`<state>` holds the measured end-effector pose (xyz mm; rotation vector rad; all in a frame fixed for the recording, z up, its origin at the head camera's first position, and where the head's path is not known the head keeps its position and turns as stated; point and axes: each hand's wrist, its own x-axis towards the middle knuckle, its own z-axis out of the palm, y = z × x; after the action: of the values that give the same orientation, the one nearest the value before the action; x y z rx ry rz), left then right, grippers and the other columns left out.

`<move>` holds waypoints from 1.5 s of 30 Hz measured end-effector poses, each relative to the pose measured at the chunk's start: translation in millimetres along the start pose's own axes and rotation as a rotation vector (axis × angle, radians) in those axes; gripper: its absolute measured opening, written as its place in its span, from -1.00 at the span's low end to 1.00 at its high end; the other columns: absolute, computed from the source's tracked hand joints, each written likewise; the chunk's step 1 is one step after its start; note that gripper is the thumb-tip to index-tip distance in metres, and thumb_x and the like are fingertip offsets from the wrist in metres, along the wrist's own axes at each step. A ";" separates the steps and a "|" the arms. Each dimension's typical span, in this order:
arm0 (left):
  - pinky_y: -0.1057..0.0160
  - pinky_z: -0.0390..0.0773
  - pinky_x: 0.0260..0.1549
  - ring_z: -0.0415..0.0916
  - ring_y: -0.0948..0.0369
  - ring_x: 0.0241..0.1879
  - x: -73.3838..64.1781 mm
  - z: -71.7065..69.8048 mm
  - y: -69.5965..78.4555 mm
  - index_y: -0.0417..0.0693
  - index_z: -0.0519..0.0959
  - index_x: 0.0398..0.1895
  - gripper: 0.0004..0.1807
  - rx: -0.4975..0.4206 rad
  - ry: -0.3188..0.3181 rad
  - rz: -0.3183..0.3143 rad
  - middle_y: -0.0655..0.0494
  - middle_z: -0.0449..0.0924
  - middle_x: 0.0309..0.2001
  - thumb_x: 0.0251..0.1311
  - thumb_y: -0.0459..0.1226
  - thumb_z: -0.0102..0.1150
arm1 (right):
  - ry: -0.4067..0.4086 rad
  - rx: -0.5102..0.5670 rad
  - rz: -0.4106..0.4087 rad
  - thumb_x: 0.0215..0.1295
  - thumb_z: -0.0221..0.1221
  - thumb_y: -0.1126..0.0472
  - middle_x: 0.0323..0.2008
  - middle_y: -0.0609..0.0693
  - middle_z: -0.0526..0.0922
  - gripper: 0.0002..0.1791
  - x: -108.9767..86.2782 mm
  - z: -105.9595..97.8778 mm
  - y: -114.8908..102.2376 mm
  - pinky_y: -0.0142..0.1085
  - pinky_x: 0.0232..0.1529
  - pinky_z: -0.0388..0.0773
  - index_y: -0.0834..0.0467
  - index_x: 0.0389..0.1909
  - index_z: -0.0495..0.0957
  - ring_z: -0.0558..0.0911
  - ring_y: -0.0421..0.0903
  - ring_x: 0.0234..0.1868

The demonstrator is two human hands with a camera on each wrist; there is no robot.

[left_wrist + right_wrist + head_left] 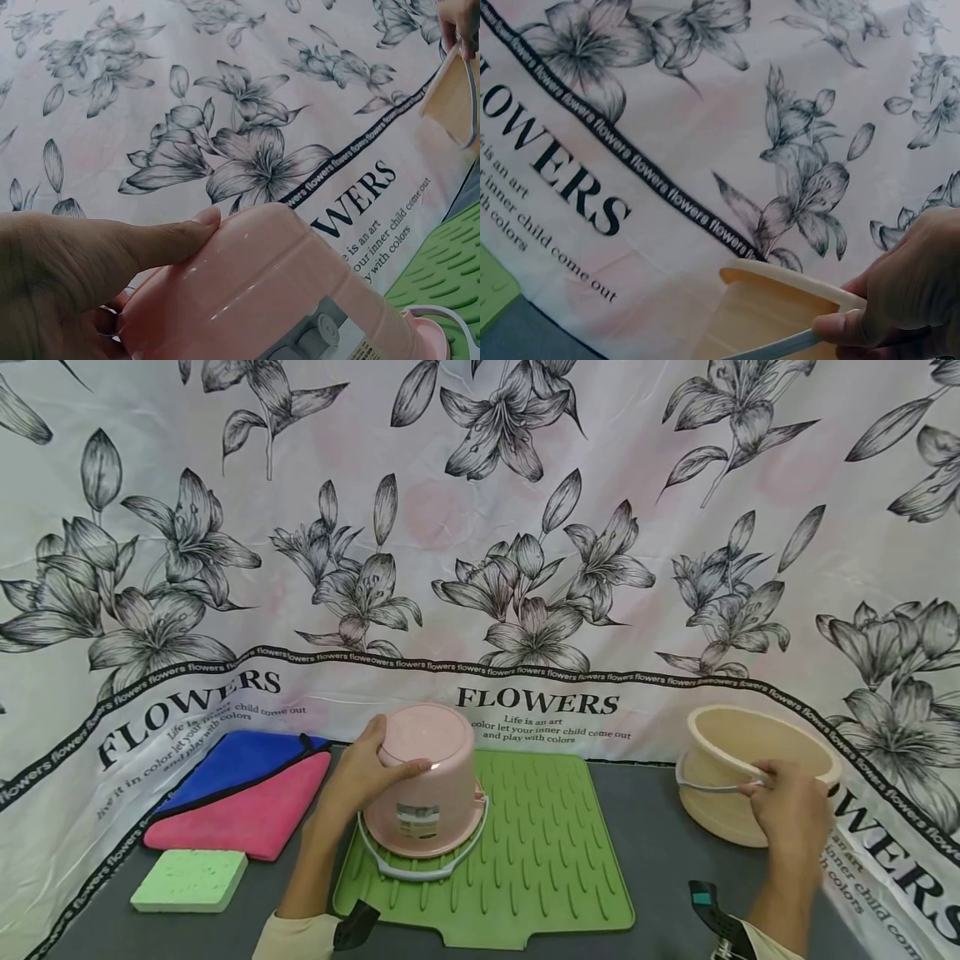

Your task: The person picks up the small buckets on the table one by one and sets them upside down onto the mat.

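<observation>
A pink bucket [438, 768] is upside down over the green ridged mat [555, 843], its grey handle hanging around the rim. My left hand [372, 770] grips it near its upturned base, thumb across the front; the left wrist view shows the thumb on the pink wall [247, 277] and other fingers partly hidden behind. On the right, a cream bucket [712, 814] sits upright, slightly tilted, on the dark surface. My right hand [793, 806] pinches its rim and grey handle [780, 346], with some fingers hidden.
To the left lies a folded cloth, blue [232, 768] and pink [240, 810], with a light green sponge [189, 881] in front of it. A flower-print sheet [540, 693] rises behind and along both sides of the dark tabletop [637, 827].
</observation>
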<state>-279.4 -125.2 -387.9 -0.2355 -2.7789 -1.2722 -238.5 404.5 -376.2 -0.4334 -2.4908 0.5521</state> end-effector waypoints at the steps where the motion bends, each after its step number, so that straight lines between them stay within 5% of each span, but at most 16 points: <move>1: -0.26 0.18 0.58 0.01 -0.22 0.64 -0.1 0.3 0.1 -0.16 -0.20 0.71 0.31 0.000 0.001 0.002 -0.25 -0.12 0.70 0.19 0.20 0.43 | -0.001 -0.004 0.001 0.23 0.42 0.31 -0.02 0.44 0.72 -0.59 -0.4 -2.1 -1.4 0.02 -0.54 0.42 0.38 0.08 0.65 0.65 0.50 -0.22; 7: -0.26 0.19 0.57 0.01 -0.23 0.64 0.1 0.9 0.4 -0.17 -0.19 0.71 0.31 -0.003 -0.003 0.008 -0.27 -0.11 0.69 0.19 0.19 0.43 | -0.010 -0.009 -0.023 0.24 0.46 0.24 0.01 0.42 0.71 -0.49 -3.2 -13.6 -11.0 0.01 -0.51 0.47 0.34 0.17 0.63 0.68 0.43 -0.27; 12: -0.26 0.16 0.59 -0.03 -0.23 0.65 0.5 -0.3 0.6 -0.18 -0.20 0.71 0.33 -0.010 -0.004 0.006 -0.26 -0.14 0.70 0.18 0.21 0.44 | 0.019 0.037 -0.124 0.18 0.50 0.28 -0.06 0.42 0.74 -0.48 -6.2 -20.2 -20.3 0.07 -0.39 0.53 0.34 0.16 0.65 0.71 0.39 -0.23; 14: -0.26 0.15 0.59 -0.03 -0.23 0.65 0.4 -0.7 0.9 -0.20 -0.20 0.71 0.33 -0.013 -0.007 0.009 -0.26 -0.14 0.70 0.18 0.20 0.44 | 0.031 0.053 -0.179 0.16 0.51 0.30 -0.11 0.42 0.76 -0.49 -7.2 -22.8 -25.5 -0.07 -0.46 0.52 0.35 0.14 0.66 0.74 0.22 -0.37; 16: -0.26 0.15 0.59 -0.03 -0.23 0.66 0.6 -0.7 0.5 -0.21 -0.21 0.71 0.32 -0.012 -0.009 0.013 -0.27 -0.14 0.70 0.19 0.18 0.43 | 0.040 0.076 -0.231 0.15 0.51 0.31 -0.15 0.42 0.77 -0.51 -8.3 -24.3 -32.6 -0.25 -0.53 0.49 0.35 0.12 0.68 0.69 -0.16 -0.53; 18: -0.25 0.13 0.60 -0.04 -0.22 0.66 0.7 -0.5 0.3 -0.23 -0.22 0.70 0.32 -0.010 -0.012 0.014 -0.27 -0.15 0.70 0.20 0.17 0.43 | 0.055 0.096 -0.271 0.14 0.51 0.33 -0.19 0.40 0.79 -0.53 -9.7 -24.9 -41.2 -0.37 -0.57 0.42 0.33 0.10 0.70 0.52 -0.51 -0.56; 21: -0.24 0.08 0.62 -0.09 -0.24 0.67 1.4 0.0 1.2 -0.27 -0.24 0.69 0.33 -0.012 -0.014 0.017 -0.27 -0.20 0.71 0.21 0.17 0.43 | 0.077 0.136 -0.314 0.15 0.51 0.34 -0.22 0.36 0.81 -0.57 -12.0 -23.6 -56.3 -0.43 -0.60 0.36 0.30 0.06 0.72 0.31 -0.73 -0.51; 30: -0.31 0.05 0.59 -0.16 -0.34 0.65 -2.1 0.9 11.4 -0.36 -0.17 0.67 0.26 0.020 0.003 0.034 -0.38 -0.26 0.68 0.27 0.14 0.40 | 0.119 0.198 -0.397 0.08 0.55 0.34 -0.24 0.28 0.78 -0.58 -19.4 -16.6 -97.0 -0.43 -0.61 0.32 0.26 0.01 0.75 0.40 -0.55 -0.52; 36: -0.46 0.03 0.53 -0.11 -0.43 0.62 -3.2 4.6 19.4 -0.36 -0.01 0.65 0.15 0.065 0.074 0.069 -0.45 -0.19 0.66 0.29 0.11 0.39 | 0.121 0.204 -0.437 0.04 0.57 0.32 -0.29 0.26 0.80 -0.58 -24.8 -17.7 -112.7 -0.41 -0.64 0.34 0.23 -0.02 0.76 0.47 -0.50 -0.55; 40: -0.49 -0.07 0.54 -0.03 -0.38 0.62 -5.2 13.1 29.9 -0.35 0.14 0.61 0.03 0.061 0.181 0.166 -0.41 -0.05 0.65 0.30 0.04 0.41 | 0.137 0.194 -0.476 0.02 0.58 0.33 -0.32 0.21 0.81 -0.60 -32.6 -20.0 -122.0 -0.43 -0.68 0.31 0.21 -0.06 0.78 0.52 -0.38 -0.60; 45: -0.36 0.12 0.55 0.14 -0.24 0.61 -14.9 30.0 54.4 -0.28 0.31 0.55 -0.10 0.003 0.317 0.424 -0.25 0.19 0.61 0.24 -0.08 0.47 | 0.159 0.171 -0.558 0.01 0.55 0.38 -0.28 0.14 0.83 -0.63 -47.4 -25.3 -143.2 -0.43 -0.67 0.27 0.19 -0.09 0.80 0.58 -0.19 -0.61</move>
<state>-255.6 -69.0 -368.9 -0.5370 -2.3041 -1.0885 -212.8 268.7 -310.7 0.2721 -2.2465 0.4697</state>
